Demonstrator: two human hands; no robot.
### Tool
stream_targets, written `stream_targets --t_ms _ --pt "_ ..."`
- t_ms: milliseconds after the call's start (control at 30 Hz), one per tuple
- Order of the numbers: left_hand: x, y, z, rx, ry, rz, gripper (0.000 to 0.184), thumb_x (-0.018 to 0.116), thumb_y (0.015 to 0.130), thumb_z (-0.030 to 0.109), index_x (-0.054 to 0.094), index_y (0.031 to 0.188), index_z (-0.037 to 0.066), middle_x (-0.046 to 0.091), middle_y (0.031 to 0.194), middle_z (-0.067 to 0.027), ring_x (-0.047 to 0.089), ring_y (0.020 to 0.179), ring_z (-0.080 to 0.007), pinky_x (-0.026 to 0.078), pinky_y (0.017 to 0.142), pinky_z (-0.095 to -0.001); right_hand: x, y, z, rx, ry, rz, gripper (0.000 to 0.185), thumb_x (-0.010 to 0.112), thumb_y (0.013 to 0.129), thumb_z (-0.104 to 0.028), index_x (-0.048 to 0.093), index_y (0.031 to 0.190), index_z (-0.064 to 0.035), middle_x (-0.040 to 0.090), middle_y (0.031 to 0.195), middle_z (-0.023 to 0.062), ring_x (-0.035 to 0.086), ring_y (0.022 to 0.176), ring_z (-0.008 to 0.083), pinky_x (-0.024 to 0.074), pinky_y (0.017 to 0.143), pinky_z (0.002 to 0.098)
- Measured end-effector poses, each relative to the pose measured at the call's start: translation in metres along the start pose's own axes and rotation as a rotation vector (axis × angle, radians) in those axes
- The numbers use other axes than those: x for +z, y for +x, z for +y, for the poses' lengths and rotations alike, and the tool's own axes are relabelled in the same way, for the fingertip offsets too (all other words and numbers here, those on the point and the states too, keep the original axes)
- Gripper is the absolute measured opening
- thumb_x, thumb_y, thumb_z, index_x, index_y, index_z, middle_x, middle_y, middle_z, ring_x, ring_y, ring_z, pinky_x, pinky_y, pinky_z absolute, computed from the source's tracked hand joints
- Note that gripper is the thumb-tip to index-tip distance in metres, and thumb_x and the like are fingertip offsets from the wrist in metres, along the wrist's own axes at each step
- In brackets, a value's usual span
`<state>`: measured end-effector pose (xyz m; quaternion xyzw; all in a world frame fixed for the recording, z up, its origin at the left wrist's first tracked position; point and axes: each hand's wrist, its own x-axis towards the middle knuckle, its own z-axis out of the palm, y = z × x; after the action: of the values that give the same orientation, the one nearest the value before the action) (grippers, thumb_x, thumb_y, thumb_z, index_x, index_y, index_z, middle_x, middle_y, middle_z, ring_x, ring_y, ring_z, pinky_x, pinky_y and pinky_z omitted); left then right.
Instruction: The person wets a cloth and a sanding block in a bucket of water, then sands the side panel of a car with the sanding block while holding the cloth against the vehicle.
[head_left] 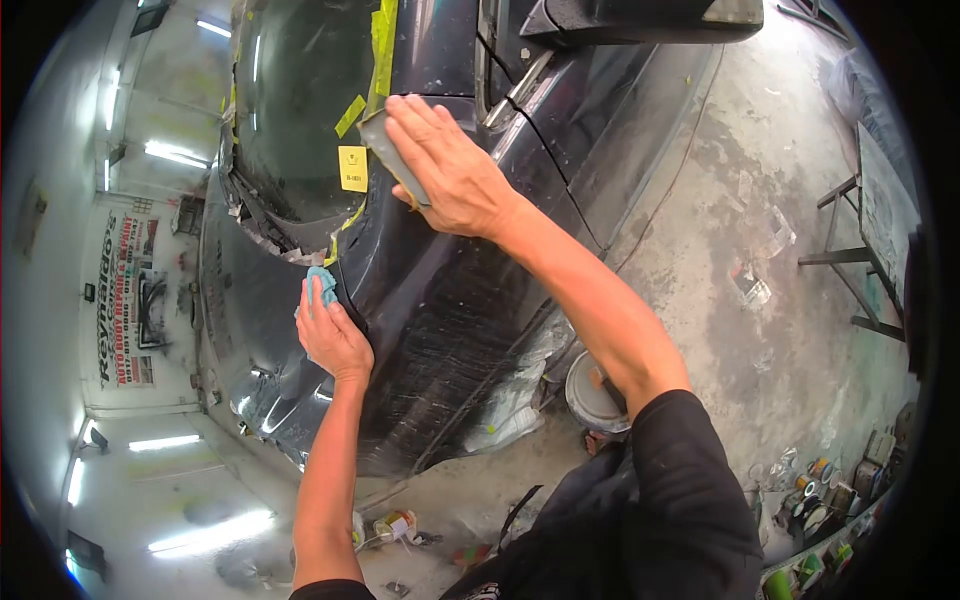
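My right hand (448,170) lies with its fingers stretched together over a piece of grey sandpaper (393,150), pressing it against the dark car body (400,280) beside the windshield (300,100). A light blue crumpled cloth (321,286) is in my left hand (335,335), its fingers closed around it, near the lower corner of the windshield. Yellow-green masking tape (382,45) runs along the glass edge, and a yellow label (353,168) sits on the glass near my right hand.
The side mirror (645,20) juts out at the top. Below the car's side stands a round bucket (597,392). A metal-legged stand (850,255) is at the right, with several cans and tools (820,500) lower right. A printed banner (130,300) hangs on the left wall.
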<state>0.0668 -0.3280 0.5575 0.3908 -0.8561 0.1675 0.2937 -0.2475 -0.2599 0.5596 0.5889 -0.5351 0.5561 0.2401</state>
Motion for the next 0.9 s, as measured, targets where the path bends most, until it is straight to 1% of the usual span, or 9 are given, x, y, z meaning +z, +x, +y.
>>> stream_targets --t_ms 33,167,300,367,433,533,667,767,900 --pt "0.000 -0.001 0.000 0.011 0.003 0.001 0.047 0.044 0.110 0.023 0.057 0.153 0.005 0.059 0.153 -0.0184 0.056 0.137 -0.0386 0.040 0.115 -0.0485 -0.002 0.003 0.003 -0.037 -0.025 -0.030 0.084 0.080 0.090 -0.028 0.042 0.155 0.0097 0.042 0.165 0.0267 0.043 0.154 0.0418 0.0373 0.124 0.0563" --pt "-0.002 0.001 -0.002 0.014 -0.013 0.007 0.048 0.044 0.111 0.023 0.057 0.153 0.005 0.060 0.153 -0.0186 0.056 0.136 -0.0387 0.040 0.115 -0.0485 -0.037 -0.038 0.024 0.073 -0.117 -0.091 0.084 0.082 0.086 -0.021 0.043 0.154 0.0087 0.043 0.164 0.0275 0.045 0.152 0.0436 0.0379 0.123 0.0574" --pt "-0.003 0.001 0.003 0.007 -0.016 0.003 0.048 0.044 0.111 0.023 0.057 0.153 0.005 0.060 0.152 -0.0189 0.057 0.136 -0.0392 0.040 0.115 -0.0484 -0.009 -0.007 0.014 -0.060 -0.001 0.001 0.081 0.078 0.091 -0.031 0.045 0.152 0.0106 0.043 0.163 0.0296 0.045 0.151 0.0448 0.0376 0.124 0.0573" --pt "0.000 0.000 0.002 0.012 -0.010 0.005 0.047 0.044 0.111 0.023 0.057 0.153 0.005 0.060 0.153 -0.0190 0.057 0.136 -0.0392 0.040 0.115 -0.0484 0.001 0.010 0.011 -0.131 -0.052 -0.076 0.079 0.075 0.094 -0.039 0.049 0.149 0.0103 0.046 0.161 0.0283 0.045 0.151 0.0421 0.0356 0.125 0.0558" --pt "0.001 0.003 0.001 0.018 -0.019 0.007 0.047 0.044 0.110 0.023 0.057 0.152 0.005 0.059 0.153 -0.0190 0.056 0.136 -0.0391 0.040 0.115 -0.0485 -0.015 0.000 0.021 -0.138 -0.071 -0.112 0.080 0.078 0.092 -0.034 0.047 0.151 0.0099 0.046 0.163 0.0264 0.044 0.153 0.0397 0.0366 0.124 0.0557" --pt "0.000 0.001 -0.002 -0.004 -0.038 0.003 0.047 0.045 0.110 0.023 0.057 0.152 0.005 0.059 0.154 -0.0188 0.055 0.137 -0.0389 0.040 0.115 -0.0486 -0.037 -0.036 0.034 0.003 -0.186 -0.139 0.088 0.083 0.085 -0.024 0.042 0.155 0.0108 0.040 0.167 0.0267 0.040 0.156 0.0401 0.0346 0.126 0.0554" --pt "-0.004 -0.001 0.001 -0.029 -0.034 -0.018 0.047 0.045 0.109 0.022 0.058 0.152 0.006 0.058 0.154 -0.0179 0.055 0.137 -0.0387 0.040 0.115 -0.0486 -0.006 -0.007 0.013 -0.051 -0.057 -0.033 0.082 0.079 0.091 -0.028 0.044 0.153 0.0135 0.040 0.165 0.0304 0.040 0.155 0.0450 0.0333 0.127 0.0553" --pt "-0.001 -0.001 0.000 -0.005 -0.022 -0.009 0.047 0.046 0.109 0.022 0.057 0.152 0.008 0.059 0.154 -0.0173 0.056 0.136 -0.0385 0.040 0.115 -0.0484 -0.014 -0.005 0.021 -0.075 -0.040 -0.114 0.075 0.074 0.096 -0.026 0.045 0.157 0.0061 0.042 0.167 0.0240 0.040 0.155 0.0438 0.0328 0.127 0.0557" --pt "-0.002 0.001 0.001 -0.024 -0.044 -0.008 0.047 0.046 0.109 0.022 0.057 0.153 0.007 0.059 0.154 -0.0172 0.056 0.136 -0.0384 0.040 0.114 -0.0485 -0.027 -0.056 0.031 0.194 -0.026 0.002 0.068 0.071 0.097 -0.017 0.046 0.158 -0.0006 0.043 0.167 0.0211 0.040 0.155 0.0435 0.0330 0.125 0.0586"
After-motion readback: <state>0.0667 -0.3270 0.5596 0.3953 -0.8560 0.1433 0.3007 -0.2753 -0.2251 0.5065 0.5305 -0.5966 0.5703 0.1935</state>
